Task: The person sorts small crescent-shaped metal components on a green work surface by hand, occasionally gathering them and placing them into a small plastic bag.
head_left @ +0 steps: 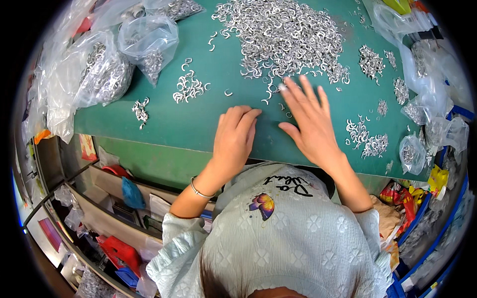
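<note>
A large heap of small silver C-shaped metal pieces (290, 37) is spread across the far middle of the green table (189, 126). My right hand (310, 121) lies palm down at the near edge of this heap, fingers stretched and apart, with its fingertips by a few loose pieces. To its left, my left hand (234, 133) rests by the table's near edge with the fingers curled in. Whatever it may hold is hidden. Beyond the left hand lie a single curved piece (228, 93) and a small cluster of pieces (190, 88).
Clear plastic bags of metal pieces (107, 74) crowd the table's left side. Several small piles (371, 63) lie to the right, beside more plastic bags (412, 154). Below the table, a shelf unit (109, 198) stands left and a blue rack (422, 223) right.
</note>
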A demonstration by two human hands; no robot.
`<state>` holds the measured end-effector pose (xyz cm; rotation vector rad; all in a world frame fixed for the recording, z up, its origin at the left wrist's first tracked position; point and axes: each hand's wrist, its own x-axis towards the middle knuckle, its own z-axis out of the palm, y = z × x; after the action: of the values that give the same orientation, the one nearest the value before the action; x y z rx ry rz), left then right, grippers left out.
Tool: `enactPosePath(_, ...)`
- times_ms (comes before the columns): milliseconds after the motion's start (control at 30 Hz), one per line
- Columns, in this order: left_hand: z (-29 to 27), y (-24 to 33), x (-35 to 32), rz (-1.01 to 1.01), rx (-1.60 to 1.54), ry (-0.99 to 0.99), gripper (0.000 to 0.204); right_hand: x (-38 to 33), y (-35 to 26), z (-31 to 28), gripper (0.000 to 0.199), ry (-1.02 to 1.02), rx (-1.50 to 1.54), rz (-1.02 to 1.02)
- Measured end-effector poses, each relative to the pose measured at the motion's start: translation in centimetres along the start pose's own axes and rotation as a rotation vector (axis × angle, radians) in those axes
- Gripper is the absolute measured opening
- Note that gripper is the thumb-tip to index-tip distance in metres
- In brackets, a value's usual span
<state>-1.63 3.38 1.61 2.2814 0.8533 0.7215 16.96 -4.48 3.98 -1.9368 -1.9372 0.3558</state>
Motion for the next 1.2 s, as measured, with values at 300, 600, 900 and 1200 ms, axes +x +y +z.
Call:
enactPosePath(300,-0.8,-0.8,-0.5,-0.080,0.113,0.060,0.034,-2.4,0.8,-0.9,0.062,-0.069,0.193,0.051)
enactPosePath(600,-0.4,0.4,2.4,0.037,0.144,-0.017,0.032,-1.8,1.4,-0.6,0.048,0.034,0.072,0.061)
enactPosePath(900,1.7,-0.5,4.8,0.110,0.133,-0.049,0.016,-1.3,0.9,0.1,0.037,0.085,-0.047,0.053)
enactPosePath(1200,0.5,-0.4,3.1,0.014,0.129,0.068,0.022,0.8,1.3,2.0,0.011,0.295,0.011,0.007)
